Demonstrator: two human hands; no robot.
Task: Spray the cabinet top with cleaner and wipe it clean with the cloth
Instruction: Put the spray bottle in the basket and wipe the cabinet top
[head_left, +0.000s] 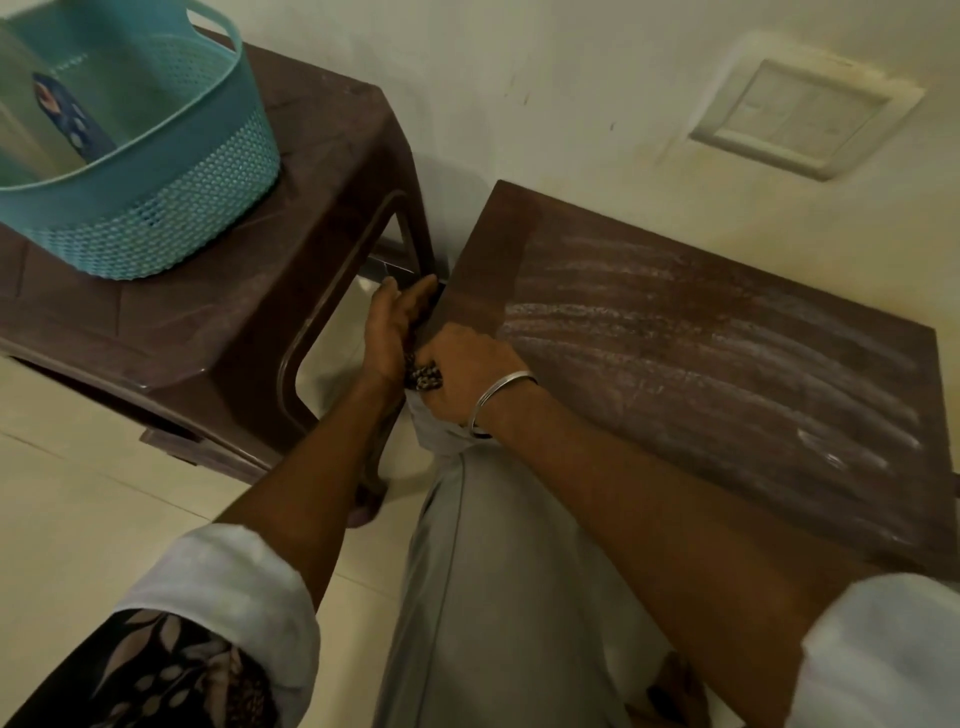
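Observation:
The brown cabinet top (701, 332) fills the right half of the view and shows whitish curved streaks across its surface. At its near left edge my right hand (470, 374), with a metal bangle on the wrist, is closed on a dark patterned cloth (426, 376). My left hand (397, 327) is pressed against the cabinet's left side just beside it, fingers extended and touching the cloth; whether it grips the cloth is hidden. No spray bottle is clearly visible.
A brown plastic stool (218, 291) stands to the left, close to the cabinet. It carries a teal perforated basket (171, 208) with a dark blue item (67, 117) inside. A switch plate (802, 117) is on the wall behind. Pale floor tiles (78, 467) lie below.

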